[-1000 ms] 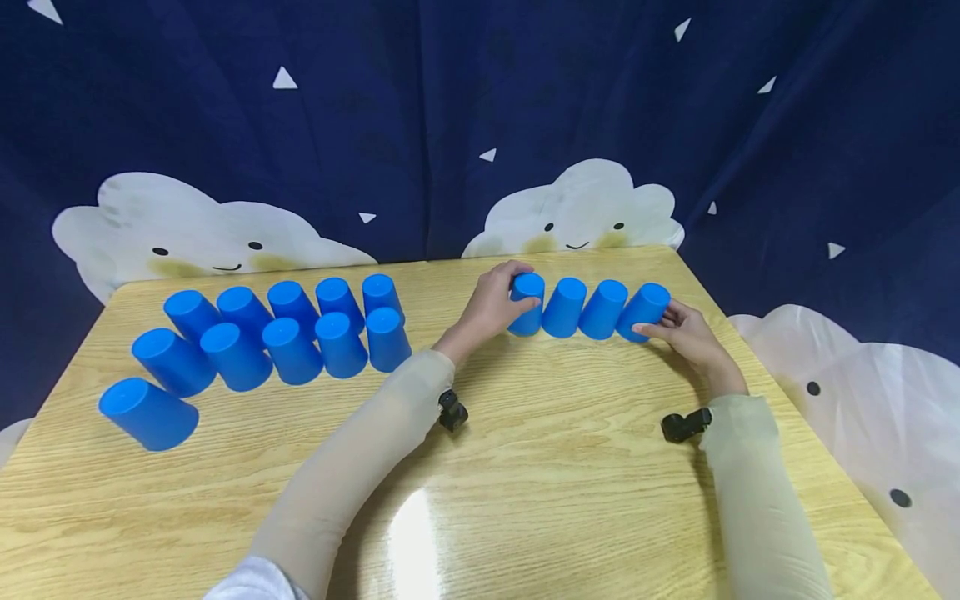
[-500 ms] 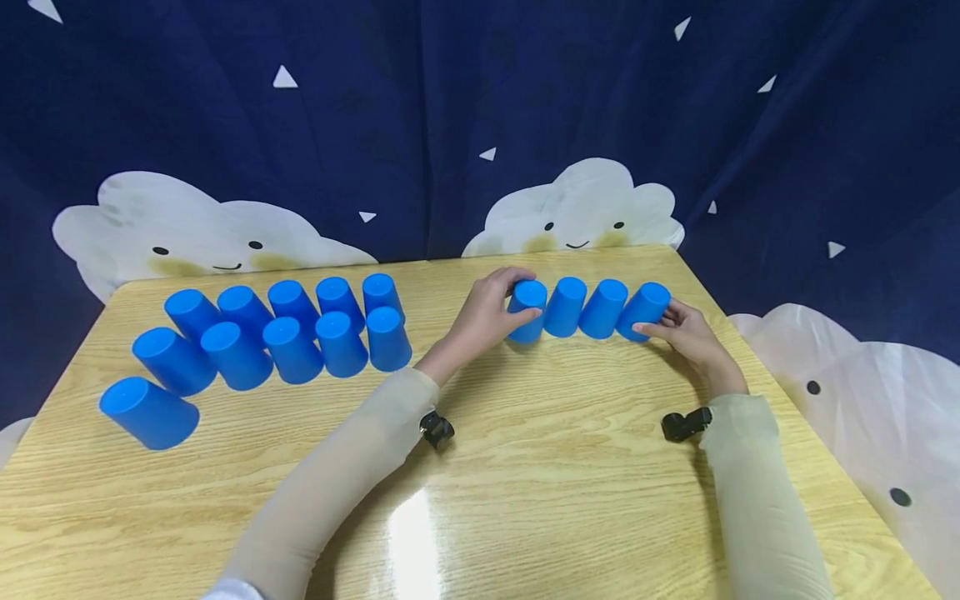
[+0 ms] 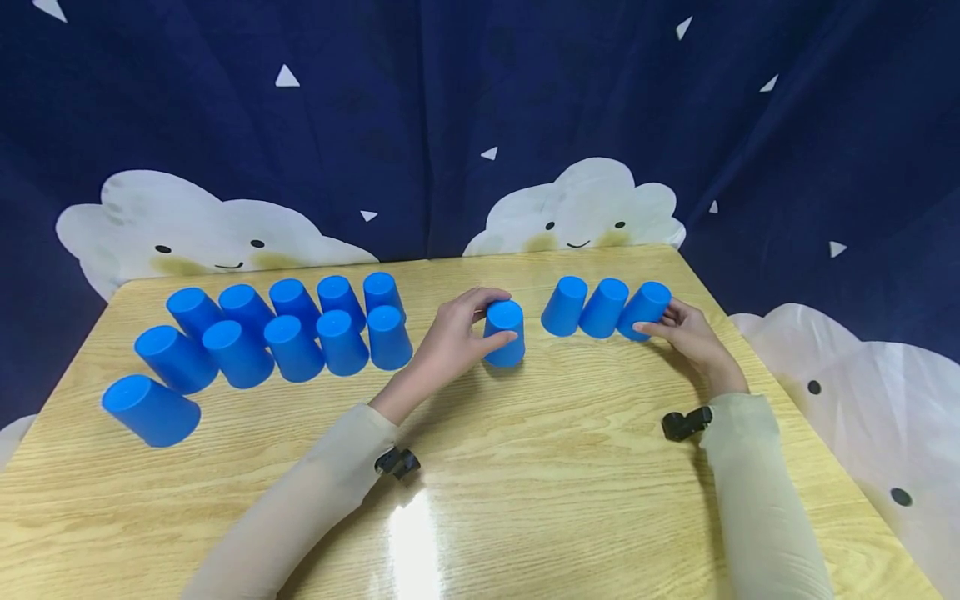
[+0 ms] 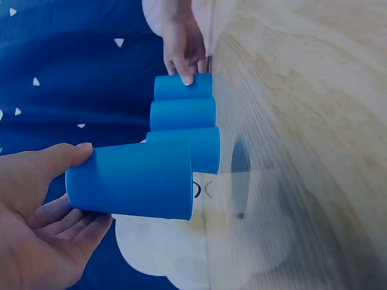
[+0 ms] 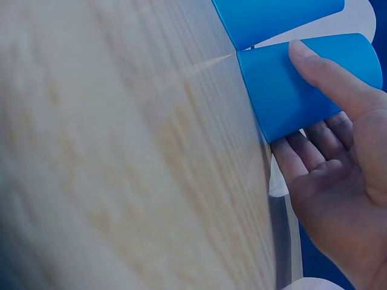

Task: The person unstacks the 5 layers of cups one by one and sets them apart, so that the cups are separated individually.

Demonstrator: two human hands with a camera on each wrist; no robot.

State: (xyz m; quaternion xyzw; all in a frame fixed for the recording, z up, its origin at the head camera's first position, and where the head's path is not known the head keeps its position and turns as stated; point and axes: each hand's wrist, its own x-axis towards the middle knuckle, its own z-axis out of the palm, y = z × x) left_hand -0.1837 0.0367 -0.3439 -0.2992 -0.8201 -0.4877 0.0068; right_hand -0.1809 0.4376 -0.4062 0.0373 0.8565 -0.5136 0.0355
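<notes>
My left hand (image 3: pixel 446 343) grips an upside-down blue cup (image 3: pixel 506 315), with the thumb on the near side and fingers behind it. In the left wrist view, that cup (image 4: pixel 136 181) has its rim close over the table. My right hand (image 3: pixel 699 342) holds the rightmost blue cup (image 3: pixel 647 308) of a row of three, and in the right wrist view its thumb lies along this cup (image 5: pixel 272 99) with the fingers under its far side. Beside it stand the middle cup (image 3: pixel 603 310) and the left cup (image 3: pixel 565 308) of that row, also upside down.
On the left side of the table (image 3: pixel 570 500), several more blue cups stand upside down in two slanting rows, among them a front-left cup (image 3: pixel 150 412) and a right-end cup (image 3: pixel 388 340). Behind the table hangs a dark blue curtain (image 3: pixel 420 125) with clouds.
The left hand has drawn its cup away from the row, leftward and nearer to me, leaving a gap beside the three others. The right hand and its cup have stayed in place.
</notes>
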